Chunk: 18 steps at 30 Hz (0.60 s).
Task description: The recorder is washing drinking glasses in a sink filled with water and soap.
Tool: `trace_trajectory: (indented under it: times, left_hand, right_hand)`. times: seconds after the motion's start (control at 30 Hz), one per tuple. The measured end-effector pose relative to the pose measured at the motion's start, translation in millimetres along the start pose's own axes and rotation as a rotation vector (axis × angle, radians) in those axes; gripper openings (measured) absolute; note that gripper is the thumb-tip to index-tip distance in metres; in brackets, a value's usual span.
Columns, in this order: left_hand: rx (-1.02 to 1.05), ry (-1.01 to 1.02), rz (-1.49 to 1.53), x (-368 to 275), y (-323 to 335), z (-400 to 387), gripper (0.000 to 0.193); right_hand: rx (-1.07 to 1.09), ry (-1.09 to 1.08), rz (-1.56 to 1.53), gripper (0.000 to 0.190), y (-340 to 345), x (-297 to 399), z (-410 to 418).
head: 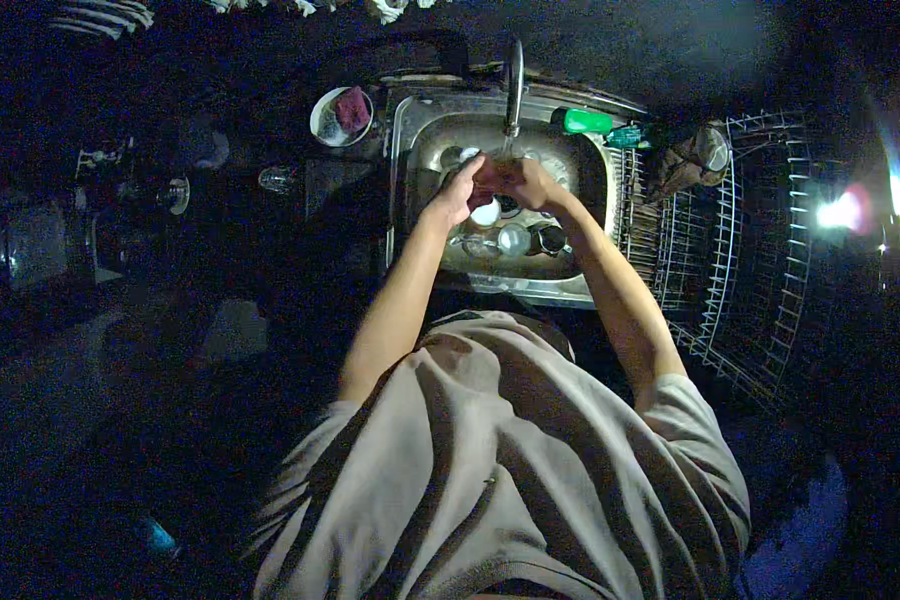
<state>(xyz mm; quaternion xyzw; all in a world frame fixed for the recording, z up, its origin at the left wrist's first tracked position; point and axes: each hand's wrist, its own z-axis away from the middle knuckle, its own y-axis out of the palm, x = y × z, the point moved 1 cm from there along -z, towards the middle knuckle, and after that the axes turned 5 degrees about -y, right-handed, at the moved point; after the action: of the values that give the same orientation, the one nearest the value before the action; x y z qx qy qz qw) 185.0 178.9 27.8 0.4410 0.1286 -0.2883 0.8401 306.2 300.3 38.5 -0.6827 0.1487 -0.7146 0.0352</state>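
Both hands are together under the faucet, over a stainless steel sink. My left hand has its thumb raised and its fingers turned in towards the other hand. Curled beside it, my right hand is blurred. Whether anything is held between them is hidden by the fingers and the dim light. Below the hands, a small white dish or cup lies in the basin. Nearer the front wall are a clear glass and a dark cup.
Left of the sink, a white bowl holds a reddish sponge and suds. A green bottle lies on the back right rim. To the right stands a wire dish rack, with a glass jar near its back corner.
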Motion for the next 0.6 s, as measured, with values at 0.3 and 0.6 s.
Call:
trace_trajectory:
  times: [0.3, 0.6]
  left_hand:
    - [0.039, 0.030, -0.112, -12.2, 8.7, 19.2, 0.045]
    - [-0.063, 0.027, -0.040, -12.9, -25.5, 9.8, 0.045]
  right_hand:
    - [-0.074, 0.233, -0.073, 0.028, 7.9, -18.2, -4.9]
    - [-0.066, 0.290, -0.092, 0.027, 11.0, -9.3, -16.9]
